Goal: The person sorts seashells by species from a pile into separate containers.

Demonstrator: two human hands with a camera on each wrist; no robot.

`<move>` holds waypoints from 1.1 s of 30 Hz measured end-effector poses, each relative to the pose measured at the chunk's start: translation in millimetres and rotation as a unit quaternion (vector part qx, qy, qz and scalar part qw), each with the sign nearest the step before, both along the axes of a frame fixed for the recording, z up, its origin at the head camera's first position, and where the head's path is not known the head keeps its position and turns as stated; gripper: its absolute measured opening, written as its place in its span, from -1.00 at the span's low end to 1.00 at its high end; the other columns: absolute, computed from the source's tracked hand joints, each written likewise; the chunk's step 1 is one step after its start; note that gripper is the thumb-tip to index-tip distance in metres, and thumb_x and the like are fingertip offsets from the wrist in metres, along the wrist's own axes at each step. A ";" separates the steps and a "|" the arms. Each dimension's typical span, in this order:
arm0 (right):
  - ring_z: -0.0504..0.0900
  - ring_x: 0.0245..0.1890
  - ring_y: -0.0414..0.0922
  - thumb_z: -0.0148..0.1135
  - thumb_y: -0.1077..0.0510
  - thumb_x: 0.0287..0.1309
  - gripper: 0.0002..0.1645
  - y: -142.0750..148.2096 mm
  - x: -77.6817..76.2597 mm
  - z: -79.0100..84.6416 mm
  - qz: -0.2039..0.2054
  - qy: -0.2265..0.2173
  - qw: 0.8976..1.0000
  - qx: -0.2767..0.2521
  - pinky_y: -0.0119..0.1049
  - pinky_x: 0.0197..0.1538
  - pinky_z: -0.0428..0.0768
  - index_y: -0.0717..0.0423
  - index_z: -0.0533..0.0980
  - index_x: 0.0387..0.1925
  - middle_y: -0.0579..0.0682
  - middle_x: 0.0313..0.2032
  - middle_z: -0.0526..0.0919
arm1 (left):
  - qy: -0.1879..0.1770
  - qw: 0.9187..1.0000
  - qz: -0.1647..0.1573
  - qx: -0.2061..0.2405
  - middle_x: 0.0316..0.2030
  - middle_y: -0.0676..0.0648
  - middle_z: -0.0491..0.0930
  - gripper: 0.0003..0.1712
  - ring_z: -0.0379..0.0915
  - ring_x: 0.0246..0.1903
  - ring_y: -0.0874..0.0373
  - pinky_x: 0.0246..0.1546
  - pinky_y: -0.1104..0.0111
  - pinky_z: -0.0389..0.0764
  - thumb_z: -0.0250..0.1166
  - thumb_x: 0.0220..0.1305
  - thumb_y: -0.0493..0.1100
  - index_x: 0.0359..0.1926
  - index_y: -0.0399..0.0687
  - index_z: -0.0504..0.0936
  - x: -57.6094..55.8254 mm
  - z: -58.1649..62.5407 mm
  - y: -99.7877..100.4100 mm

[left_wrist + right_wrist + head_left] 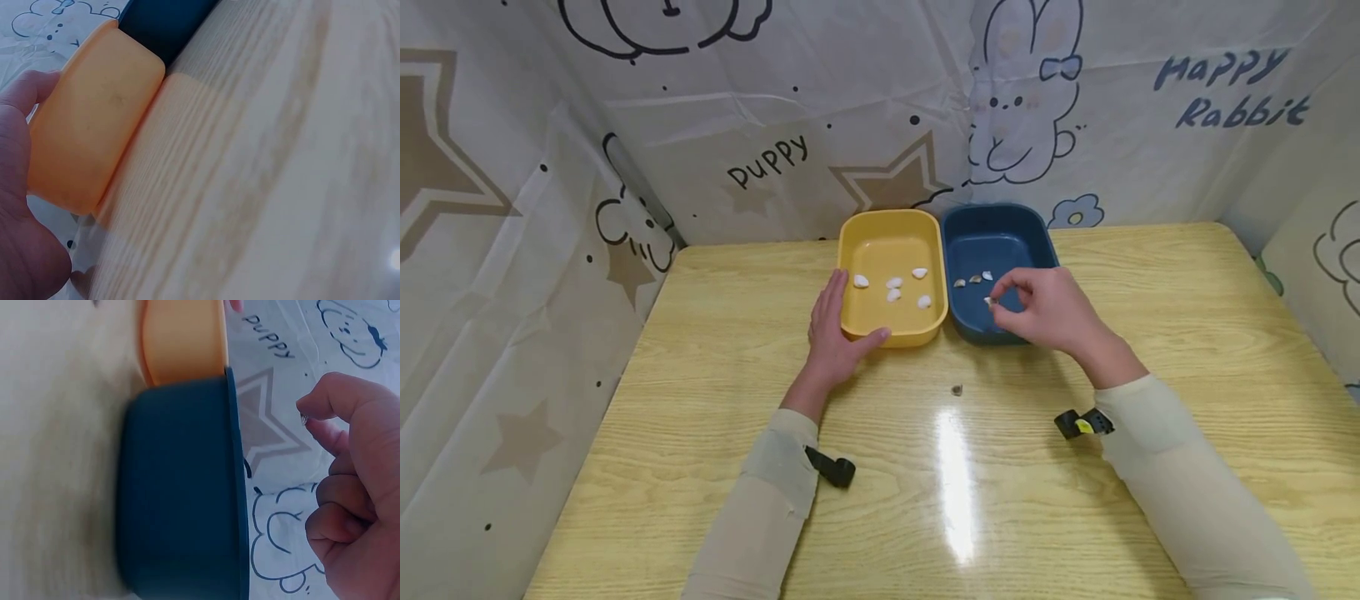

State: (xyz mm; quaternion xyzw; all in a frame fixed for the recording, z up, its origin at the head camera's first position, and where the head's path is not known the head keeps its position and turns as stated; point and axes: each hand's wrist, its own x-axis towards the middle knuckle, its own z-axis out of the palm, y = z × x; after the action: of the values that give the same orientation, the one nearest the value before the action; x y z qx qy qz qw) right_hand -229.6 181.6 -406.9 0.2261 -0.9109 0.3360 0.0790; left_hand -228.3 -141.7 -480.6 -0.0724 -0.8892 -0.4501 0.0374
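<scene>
Over the front of the blue tray (1000, 329), my right hand (1048, 308) pinches a small shell (989, 301) between thumb and index finger. The right wrist view shows only the edge of that shell (304, 418), above the tray's rim. My left hand (835, 337) rests against the yellow tray (893, 336), its fingers extended along the left side and the thumb at the front rim. Several white shells (893, 289) lie in the yellow tray. A few small brownish and grey shells (975, 279) lie in the blue one.
One small dark shell (957, 389) lies on the wood-grain table (880, 500) in front of the trays. Both trays stand side by side at the table's back edge, against a printed cloth (715, 117).
</scene>
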 end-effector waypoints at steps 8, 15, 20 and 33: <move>0.22 -0.76 -0.06 0.43 0.18 0.10 -0.88 -1.3 -22.0 3.0 -0.043 -0.012 0.999 -0.007 -0.23 -0.58 0.20 0.12 0.66 -0.31 -0.05 -0.77 0.25 | -0.011 1.000 0.002 0.000 0.54 0.33 -0.32 0.25 -0.42 0.50 0.14 0.40 -0.05 -0.24 0.43 0.13 0.27 0.60 0.35 -0.22 1.3 -4.7 -1.3; 0.26 -0.73 -0.02 0.39 0.13 0.13 -0.86 -5.5 -38.2 0.8 -0.076 -0.012 0.997 -0.005 -0.20 -0.56 0.19 0.11 0.67 -0.28 -0.02 -0.74 0.27 | -0.004 1.000 0.002 0.000 0.54 0.32 -0.31 0.25 -0.41 0.51 0.07 0.40 -0.06 -0.23 0.42 0.12 0.30 0.60 0.35 -0.22 0.8 -6.0 -3.9; 0.29 -0.69 0.01 0.40 0.11 0.13 -0.82 -8.0 -50.7 -6.2 -0.098 -0.020 0.995 0.011 -0.17 -0.53 0.21 0.12 0.66 -0.27 0.01 -0.71 0.31 | -0.008 1.000 0.002 0.002 0.54 0.31 -0.31 0.25 -0.42 0.50 0.11 0.40 -0.06 -0.24 0.43 0.13 0.27 0.60 0.35 -0.22 1.1 -4.7 -3.7; 0.37 -0.59 0.02 0.35 0.05 0.16 -0.75 -4.3 -73.6 -18.8 -0.128 -0.059 0.988 0.070 -0.15 -0.49 0.26 0.13 0.65 -0.19 0.04 -0.62 0.39 | 0.004 1.000 -0.004 -0.002 0.54 0.31 -0.31 0.25 -0.41 0.50 0.10 0.40 -0.06 -0.23 0.41 0.13 0.29 0.60 0.32 -0.22 -1.2 -2.0 -3.4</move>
State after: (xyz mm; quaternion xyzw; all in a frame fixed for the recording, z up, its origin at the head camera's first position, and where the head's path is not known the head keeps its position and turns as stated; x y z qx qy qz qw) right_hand -303.3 177.3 -425.6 0.0925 -0.9567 0.2713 0.0514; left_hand -229.6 -145.1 -482.6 -0.0783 -0.8895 -0.4485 0.0392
